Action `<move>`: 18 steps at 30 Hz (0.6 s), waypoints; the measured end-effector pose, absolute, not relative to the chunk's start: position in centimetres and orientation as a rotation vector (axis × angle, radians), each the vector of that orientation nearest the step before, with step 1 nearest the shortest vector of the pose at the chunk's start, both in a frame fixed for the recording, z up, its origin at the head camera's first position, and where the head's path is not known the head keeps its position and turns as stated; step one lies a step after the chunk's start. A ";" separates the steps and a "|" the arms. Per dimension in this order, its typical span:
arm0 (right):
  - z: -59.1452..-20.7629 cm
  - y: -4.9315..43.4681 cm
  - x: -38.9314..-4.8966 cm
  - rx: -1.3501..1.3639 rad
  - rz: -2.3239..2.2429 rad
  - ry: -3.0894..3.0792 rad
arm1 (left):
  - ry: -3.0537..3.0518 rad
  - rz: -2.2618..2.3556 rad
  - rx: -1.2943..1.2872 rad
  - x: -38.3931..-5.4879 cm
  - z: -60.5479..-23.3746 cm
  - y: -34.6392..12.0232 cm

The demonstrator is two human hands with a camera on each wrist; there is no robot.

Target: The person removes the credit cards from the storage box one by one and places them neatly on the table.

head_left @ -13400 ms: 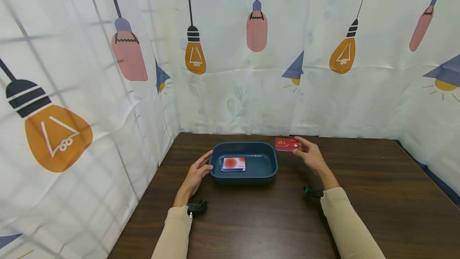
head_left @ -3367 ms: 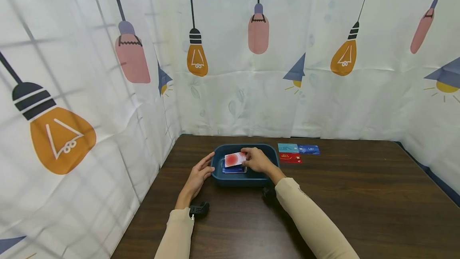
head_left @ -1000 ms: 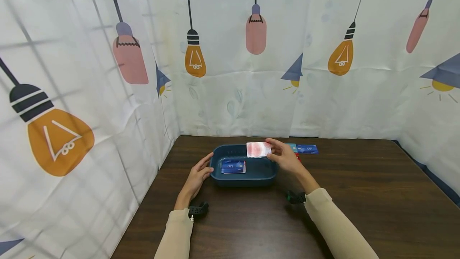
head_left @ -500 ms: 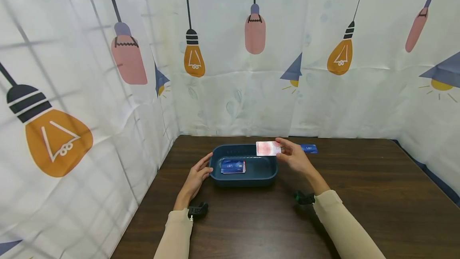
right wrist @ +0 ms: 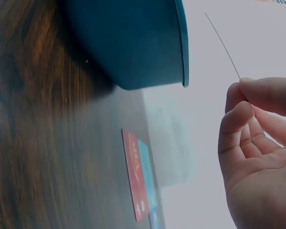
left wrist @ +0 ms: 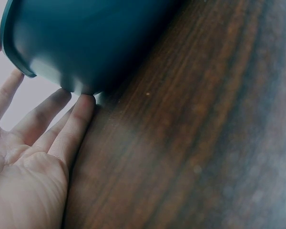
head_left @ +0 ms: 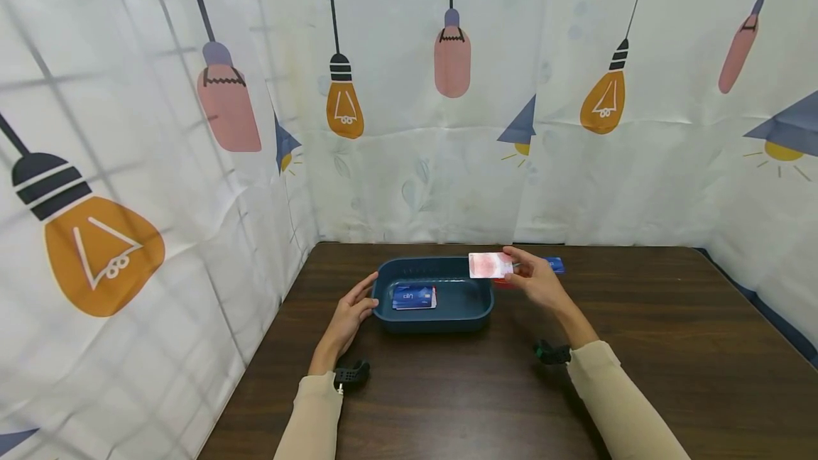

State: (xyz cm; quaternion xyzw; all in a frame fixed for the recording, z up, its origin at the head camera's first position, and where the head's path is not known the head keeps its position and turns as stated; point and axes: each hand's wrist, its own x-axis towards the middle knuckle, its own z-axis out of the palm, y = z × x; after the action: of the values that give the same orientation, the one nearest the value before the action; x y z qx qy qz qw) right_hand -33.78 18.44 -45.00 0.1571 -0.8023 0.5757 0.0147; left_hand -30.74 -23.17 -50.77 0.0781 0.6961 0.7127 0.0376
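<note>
A dark teal plastic container (head_left: 441,323) stands on the table with a small stack of cards in it, a blue card (head_left: 412,297) on top. My left hand (head_left: 345,314) rests its fingertips on the container's left end, the fingers nearly straight in the left wrist view. Between thumb and fingers, my right hand (head_left: 535,279) pinches a white-and-pink card (head_left: 489,265) by its right end, raised over the container's right rim. The right wrist view shows that card edge-on as a thin line, well above the table.
Right of the container, a red card (right wrist: 135,176) and a light-teal card (right wrist: 147,171) lie side by side on the dark wooden table (head_left: 447,389). A blue card (head_left: 556,265) lies beyond, partly behind my right hand. A lamp-patterned curtain (head_left: 409,183) borders the table.
My right hand has taken the white-and-pink card from the stack and carried it rightward, baring the blue card. Since the oldest frame, red, teal and blue cards came to lie outside. My left hand stays.
</note>
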 end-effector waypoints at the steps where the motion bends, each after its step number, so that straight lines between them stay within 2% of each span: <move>1: -45.1 18.6 -33.8 0.490 1.796 -2.492 | 2.135 2.189 0.237 -30.7 -50.8 -23.2; 18: -45.7 21.2 -34.4 0.429 1.721 -2.530 | 2.121 2.206 0.249 -30.7 -50.7 -23.1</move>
State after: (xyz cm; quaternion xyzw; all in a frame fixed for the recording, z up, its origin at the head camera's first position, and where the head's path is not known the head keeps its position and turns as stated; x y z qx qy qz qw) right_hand -34.36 21.16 -45.71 0.1387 -0.8185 0.5568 0.0260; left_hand -30.73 -23.06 -50.67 0.0810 0.6903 0.7181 0.0357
